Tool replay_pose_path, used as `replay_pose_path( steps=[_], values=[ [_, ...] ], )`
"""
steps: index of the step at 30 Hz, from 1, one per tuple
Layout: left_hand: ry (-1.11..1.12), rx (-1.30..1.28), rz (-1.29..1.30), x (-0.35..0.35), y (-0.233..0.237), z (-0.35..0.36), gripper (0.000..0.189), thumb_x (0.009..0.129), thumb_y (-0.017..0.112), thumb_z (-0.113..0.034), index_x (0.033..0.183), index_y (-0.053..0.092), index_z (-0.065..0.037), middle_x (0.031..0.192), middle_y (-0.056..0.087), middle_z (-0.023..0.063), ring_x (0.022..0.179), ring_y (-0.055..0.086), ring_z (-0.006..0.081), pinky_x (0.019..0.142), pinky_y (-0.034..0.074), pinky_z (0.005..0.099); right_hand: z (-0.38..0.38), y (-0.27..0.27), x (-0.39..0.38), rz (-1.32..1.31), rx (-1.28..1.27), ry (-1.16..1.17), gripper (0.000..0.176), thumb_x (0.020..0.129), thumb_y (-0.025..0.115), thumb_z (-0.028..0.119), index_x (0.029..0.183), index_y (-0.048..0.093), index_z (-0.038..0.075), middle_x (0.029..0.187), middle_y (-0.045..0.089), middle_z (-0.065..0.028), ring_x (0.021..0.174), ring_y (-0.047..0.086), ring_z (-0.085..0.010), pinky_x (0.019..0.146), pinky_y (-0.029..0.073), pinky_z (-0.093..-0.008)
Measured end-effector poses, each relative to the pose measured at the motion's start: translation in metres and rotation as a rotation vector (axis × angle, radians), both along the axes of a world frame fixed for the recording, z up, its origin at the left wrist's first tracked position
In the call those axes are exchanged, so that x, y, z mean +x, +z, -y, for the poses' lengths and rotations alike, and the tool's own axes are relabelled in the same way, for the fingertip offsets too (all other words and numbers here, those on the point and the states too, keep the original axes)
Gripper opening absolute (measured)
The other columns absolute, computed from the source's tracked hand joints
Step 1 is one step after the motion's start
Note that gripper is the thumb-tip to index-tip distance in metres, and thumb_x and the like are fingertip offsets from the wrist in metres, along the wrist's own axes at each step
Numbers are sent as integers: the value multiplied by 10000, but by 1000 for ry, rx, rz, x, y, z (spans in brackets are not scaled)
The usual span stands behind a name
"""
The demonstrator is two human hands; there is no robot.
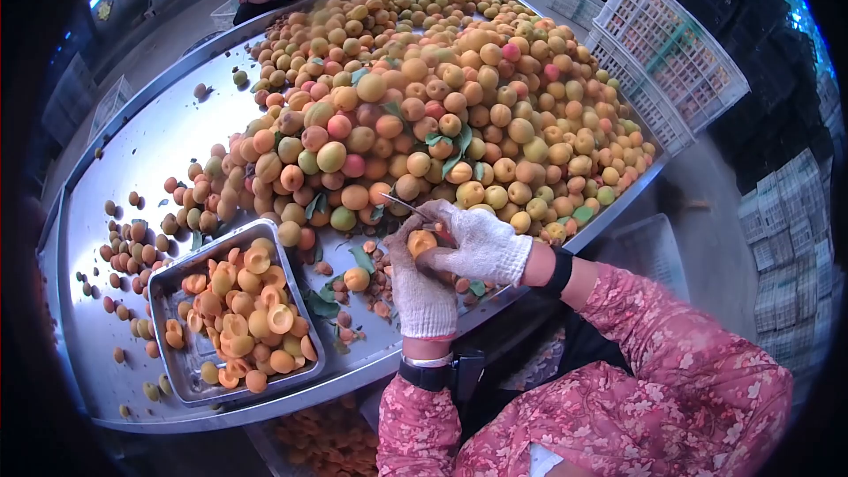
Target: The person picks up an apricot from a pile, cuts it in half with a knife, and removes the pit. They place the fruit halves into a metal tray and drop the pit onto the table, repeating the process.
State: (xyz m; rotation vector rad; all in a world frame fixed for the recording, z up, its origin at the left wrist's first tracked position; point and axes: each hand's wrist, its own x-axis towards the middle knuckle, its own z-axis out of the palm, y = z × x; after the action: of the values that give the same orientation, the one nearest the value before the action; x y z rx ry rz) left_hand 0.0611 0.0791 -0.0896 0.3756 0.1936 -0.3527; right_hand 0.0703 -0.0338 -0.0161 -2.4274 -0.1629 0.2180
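Two gloved hands meet over the table [159,150] edge: L hand [422,293] fingers wrapped round an apricot [421,242], R hand [481,246] gripping knife [405,205]. Prob. best: blade along seam, thumb clear, w/ steady hold.

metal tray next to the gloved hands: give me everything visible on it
The metal tray is a shallow rectangular pan with rounded corners and a raised rim. It looks like scuffed, dull stainless steel. It lies flat on the steel table, near its front edge and skewed to it. Pitted apricot halves are heaped in it, mostly to the right, with bare bottom showing at the near left. Loose pits lie just outside it. The left hand is to its right and not touching it.
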Motion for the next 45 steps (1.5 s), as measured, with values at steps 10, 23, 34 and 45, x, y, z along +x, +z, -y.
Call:
replay_pose_path(
  steps=[10,23,34,45],
  values=[
    [110,80,7,1,15,-4,386,989,424,-349,1261,503,-86,1185,539,81,1106,525,210,944,451,328,-7,-13,-3,-171,411,-198,478,837,699,237,1230,548,10,891,663,-52,697,631,-80,592,523,-235],
    [336,-156,-253,18,-20,-19,456,987,434,-421,1211,514,-31,1198,557,110,1145,520,254,1038,371,389,-49,30,49,-211,680,-155,337,823,691,187,1094,591,13,870,655,-58,601,617,-103,486,480,-218],
    [379,68,-32,8,-17,-20,387,887,553,-57,1260,468,-2,1185,568,94,1087,547,194,948,419,324,-161,61,89,-316,461,345,318,900,602,251,1150,567,58,814,637,-34,581,615,-88,489,459,-213],
    [-104,1689,391,0,-151,35,376,967,434,-156,1329,445,-57,1318,520,94,1212,486,235,1001,383,346,-104,-18,66,-63,-321,609,388,743,664,291,1023,618,26,815,661,-198,806,659,-353,712,518,-412]
  ],
)
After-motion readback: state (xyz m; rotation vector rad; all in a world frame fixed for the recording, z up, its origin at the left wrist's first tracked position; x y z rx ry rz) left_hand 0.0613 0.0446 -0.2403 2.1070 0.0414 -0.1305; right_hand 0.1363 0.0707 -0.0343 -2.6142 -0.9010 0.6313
